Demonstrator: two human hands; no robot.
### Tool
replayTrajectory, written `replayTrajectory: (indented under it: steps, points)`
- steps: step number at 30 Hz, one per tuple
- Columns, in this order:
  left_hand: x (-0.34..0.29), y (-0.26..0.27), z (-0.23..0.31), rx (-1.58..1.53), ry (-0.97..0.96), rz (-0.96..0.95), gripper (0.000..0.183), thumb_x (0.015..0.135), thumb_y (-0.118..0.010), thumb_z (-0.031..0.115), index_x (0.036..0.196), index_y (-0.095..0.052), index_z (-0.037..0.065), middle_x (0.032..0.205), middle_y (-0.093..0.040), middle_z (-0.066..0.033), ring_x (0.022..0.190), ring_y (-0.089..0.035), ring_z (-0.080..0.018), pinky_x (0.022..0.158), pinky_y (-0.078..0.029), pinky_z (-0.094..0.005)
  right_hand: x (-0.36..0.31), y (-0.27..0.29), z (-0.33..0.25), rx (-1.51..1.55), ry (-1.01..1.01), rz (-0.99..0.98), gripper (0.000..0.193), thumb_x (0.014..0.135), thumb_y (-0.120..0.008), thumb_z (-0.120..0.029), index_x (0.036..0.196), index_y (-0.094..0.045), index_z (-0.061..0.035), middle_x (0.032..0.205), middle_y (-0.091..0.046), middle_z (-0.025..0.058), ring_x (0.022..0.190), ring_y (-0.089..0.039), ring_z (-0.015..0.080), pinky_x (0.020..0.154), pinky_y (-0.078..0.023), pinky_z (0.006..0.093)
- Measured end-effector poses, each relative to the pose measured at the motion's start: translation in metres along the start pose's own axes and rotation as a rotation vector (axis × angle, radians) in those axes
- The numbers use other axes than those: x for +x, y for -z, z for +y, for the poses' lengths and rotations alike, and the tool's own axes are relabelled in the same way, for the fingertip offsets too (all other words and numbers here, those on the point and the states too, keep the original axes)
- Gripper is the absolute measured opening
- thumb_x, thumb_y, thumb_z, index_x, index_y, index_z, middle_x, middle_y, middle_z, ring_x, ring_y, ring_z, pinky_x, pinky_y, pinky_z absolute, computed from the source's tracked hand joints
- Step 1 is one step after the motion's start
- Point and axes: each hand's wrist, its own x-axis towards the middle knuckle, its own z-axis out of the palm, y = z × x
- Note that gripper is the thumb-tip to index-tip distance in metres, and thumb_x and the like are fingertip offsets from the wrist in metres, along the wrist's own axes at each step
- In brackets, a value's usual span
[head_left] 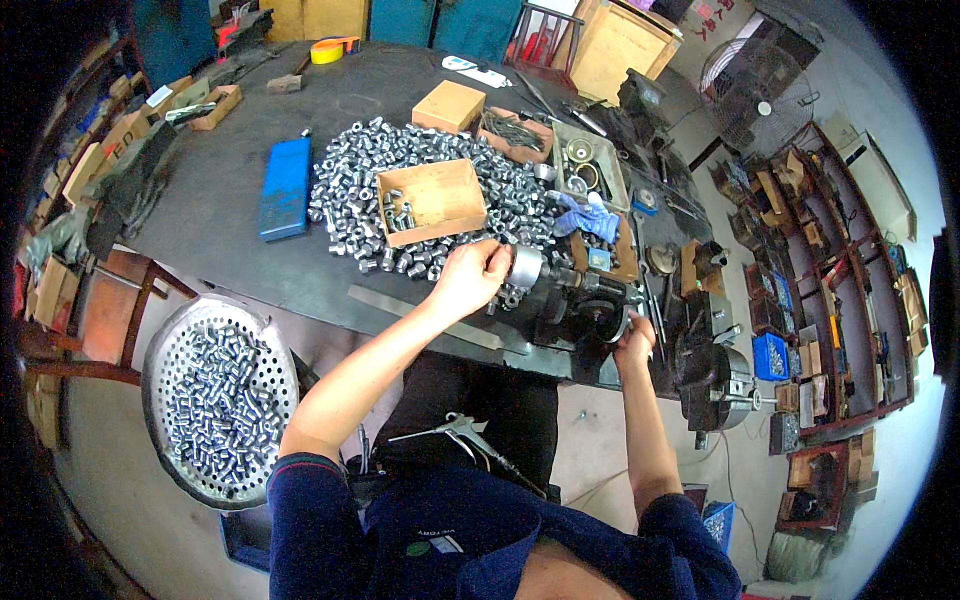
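Observation:
My left hand is closed at the left end of a shiny metal cylinder on a dark bench fixture. Whatever its fingers pinch is too small or hidden to name. On the fixture's right side, my right hand is curled around a handle beside a curved wheel rim. Behind my left hand spreads a large heap of short silver metal fittings. An open cardboard box with a few fittings inside sits on that heap.
Left of my body, a perforated metal basin holds many fittings. A blue case, a closed carton, a blue-and-white glove and a parts tray lie on the dark table. An air gun rests by my lap; a vise stands right.

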Motion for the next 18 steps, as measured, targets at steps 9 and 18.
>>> replayTrajectory:
  steps: [9,18]
  points:
    - [0.002,0.011,-0.003,0.026,0.052,-0.068,0.031,0.082,-0.046,0.024,0.066,-0.051,-0.002,0.049,-0.048,-0.0141,0.047,-0.05,-0.0264,0.047,-0.038,-0.0363,0.015,-0.067,-0.075,0.057,0.343,-0.207,0.017,0.083,-0.044,-0.016,0.085,-0.054,-0.0018,0.058,-0.043,-0.0019,0.042,-0.032,0.0053,0.036,-0.026,0.0184]
    - [0.009,0.022,-0.02,0.009,0.116,-0.067,0.035,0.082,-0.047,0.027,0.062,-0.05,-0.002,0.047,-0.049,-0.0138,0.043,-0.053,-0.0261,0.047,-0.041,-0.0371,-0.047,0.0,-0.028,0.041,0.097,-0.055,0.012,0.077,-0.045,-0.013,0.08,-0.051,-0.0035,0.057,-0.04,-0.003,0.04,-0.027,0.0042,0.034,-0.02,0.0188]
